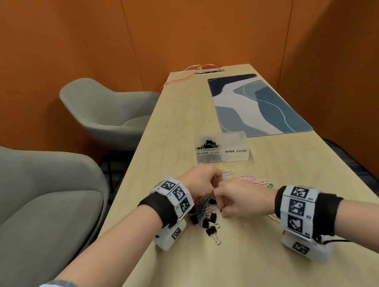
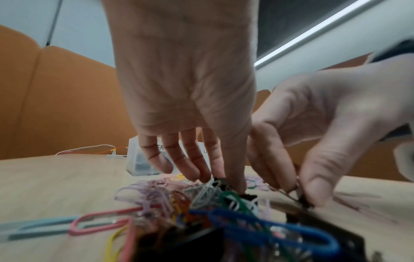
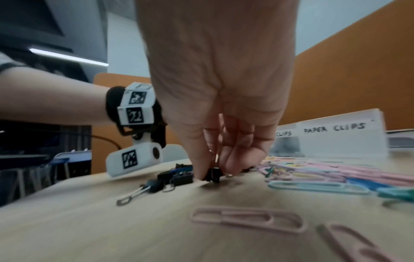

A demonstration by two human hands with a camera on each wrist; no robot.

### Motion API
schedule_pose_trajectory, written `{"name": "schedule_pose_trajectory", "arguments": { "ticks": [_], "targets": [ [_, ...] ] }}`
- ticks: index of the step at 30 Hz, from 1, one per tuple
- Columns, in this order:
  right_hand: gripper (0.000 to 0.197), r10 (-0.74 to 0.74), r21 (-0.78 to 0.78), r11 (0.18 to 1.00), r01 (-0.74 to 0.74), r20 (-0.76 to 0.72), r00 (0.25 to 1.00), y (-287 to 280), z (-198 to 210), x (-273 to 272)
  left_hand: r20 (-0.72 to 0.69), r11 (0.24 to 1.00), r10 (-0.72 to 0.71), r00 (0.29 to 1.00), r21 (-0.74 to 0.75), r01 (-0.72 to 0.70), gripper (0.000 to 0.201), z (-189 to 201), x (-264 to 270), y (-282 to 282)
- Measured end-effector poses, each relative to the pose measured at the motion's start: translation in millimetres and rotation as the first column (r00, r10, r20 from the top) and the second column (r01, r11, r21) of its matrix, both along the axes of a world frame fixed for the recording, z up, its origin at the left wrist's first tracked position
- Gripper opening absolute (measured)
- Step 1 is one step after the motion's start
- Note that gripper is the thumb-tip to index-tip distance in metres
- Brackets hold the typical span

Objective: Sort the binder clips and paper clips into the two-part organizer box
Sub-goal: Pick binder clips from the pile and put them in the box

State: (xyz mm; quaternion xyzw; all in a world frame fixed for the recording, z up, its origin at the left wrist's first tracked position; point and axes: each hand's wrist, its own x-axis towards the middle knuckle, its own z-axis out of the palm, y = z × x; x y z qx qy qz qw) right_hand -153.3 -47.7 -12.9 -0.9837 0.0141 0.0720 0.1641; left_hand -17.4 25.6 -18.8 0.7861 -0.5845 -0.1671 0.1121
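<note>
Nearest the lens: pink paper clips (image 3: 247, 219) lie flat and loose on the table (image 1: 272, 241) in the right wrist view, apart from the main heap.
Right hand: right hand (image 3: 220, 106) pinches a small black binder clip (image 3: 214, 174) between thumb and fingertips, at the table surface just beside other black clips.
Left hand: left hand (image 2: 186, 92) reaches down with fingers fairly straight, tips in the tangled pile; whether it holds a clip I cannot tell.
Pile: coloured paper clips (image 2: 161, 200) and black binder clips (image 1: 209, 224) are mixed together between the two wrists, with a pastel spread (image 1: 254, 180) to the right.
Box: organizer box (image 1: 222, 148) stands just beyond the hands; the compartment marked BINDER CLIPS holds several black clips, the one marked PAPER CLIPS looks empty.
Handling, binder clips: probably light, stiff and springy; best taken by the black body or the wire handles, which may swing.
Handling, paper clips: probably very light, thin and smooth-coated, lying flat, so likely to slide and to hook each other; a fingertip pinch at one loop suits.
Surface: pale wood tabletop, smooth and hard; a blue patterned mat (image 1: 254, 104) lies farther on.
Room: orange panel walls, two grey chairs (image 1: 105, 114) to the left, an orange cable (image 1: 181, 77) at the far end.
</note>
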Motion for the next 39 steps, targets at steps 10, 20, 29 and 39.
{"name": "schedule_pose_trajectory", "arguments": {
  "ticks": [10,20,29,39],
  "targets": [
    [0.02,-0.29,0.247,0.927,0.282,-0.005,0.957,-31.4,24.7,3.8,0.024,0.999,-0.033,0.999,-0.014,0.033,0.016,-4.0,-2.7,-5.7],
    [0.013,-0.204,0.152,0.964,0.219,-0.111,0.973,-34.7,15.6,1.1,0.162,0.992,-0.09,0.983,-0.068,0.103,0.012,-5.0,-5.0,-2.2],
    [0.026,-0.03,-0.16,0.986,0.035,0.031,0.999,-9.7,-0.1,7.8,-0.277,0.968,0.132,0.952,-0.172,-0.184,0.022,28.9,9.1,16.4],
    [0.018,0.038,-0.33,0.944,-0.022,0.044,0.998,-1.3,-5.2,14.8,-0.169,0.952,0.3,0.939,0.11,-0.285,0.026,27.1,6.9,67.3]
  ]
}}
